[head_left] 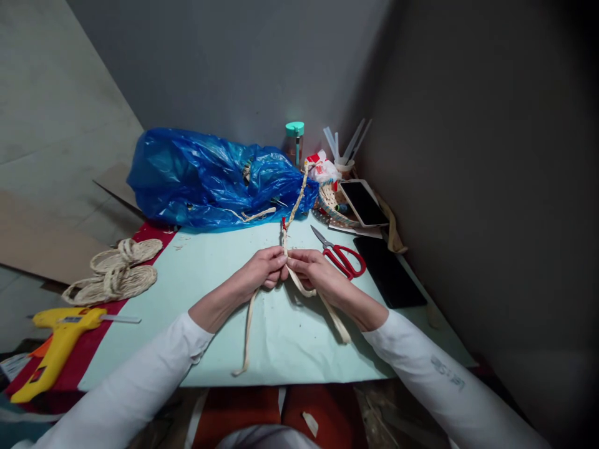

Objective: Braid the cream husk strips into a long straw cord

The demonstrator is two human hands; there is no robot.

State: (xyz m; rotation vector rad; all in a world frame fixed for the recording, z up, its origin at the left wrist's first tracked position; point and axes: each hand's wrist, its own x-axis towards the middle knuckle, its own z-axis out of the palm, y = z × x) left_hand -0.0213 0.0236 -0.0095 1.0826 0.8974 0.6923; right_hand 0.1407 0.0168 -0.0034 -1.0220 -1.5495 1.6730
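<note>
My left hand [263,269] and my right hand [309,267] meet over the middle of the table, fingers pinched on a pale plaited fibre braid [297,202]. The braid runs up and away from my fingertips toward the blue bag, with a red tie [283,224] around it partway. Loose fibre strands hang below: a thin strand [249,330] under my left hand and a wider strand [334,319] under my right. Just beyond my right hand lie red-handled scissors [349,259], blades slightly apart.
A blue plastic bag [201,178] lies along the back. Woven sandals [119,274] and a yellow glue gun [63,330] are at the left. At the right are a black tablet [390,272], a phone-like device [364,202], a green-lidded jar [294,131] and a cup of glue sticks [345,167].
</note>
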